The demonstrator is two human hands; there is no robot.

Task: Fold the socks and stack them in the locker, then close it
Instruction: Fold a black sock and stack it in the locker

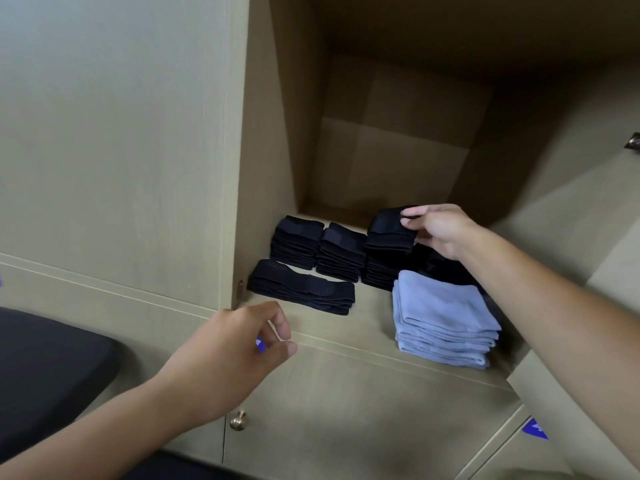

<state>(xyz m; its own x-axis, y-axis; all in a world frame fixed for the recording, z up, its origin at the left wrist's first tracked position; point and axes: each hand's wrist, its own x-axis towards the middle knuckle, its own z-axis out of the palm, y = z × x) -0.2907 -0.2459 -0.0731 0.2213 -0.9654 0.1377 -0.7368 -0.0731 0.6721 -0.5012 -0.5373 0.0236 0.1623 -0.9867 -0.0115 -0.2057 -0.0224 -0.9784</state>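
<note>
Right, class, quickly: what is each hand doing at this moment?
Left hand: fingers loosely curled, holding nothing, in front of the shelf edge.
Right hand: gripping a folded black sock on top of a black stack.

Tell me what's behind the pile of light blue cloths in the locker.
Behind the light blue pile, dark folded socks show partly; the right arm and the pile cover the rest.

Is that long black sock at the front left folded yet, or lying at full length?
Not folded short: the long sock lies stretched along the shelf, unlike the compact black stacks behind it.
</note>
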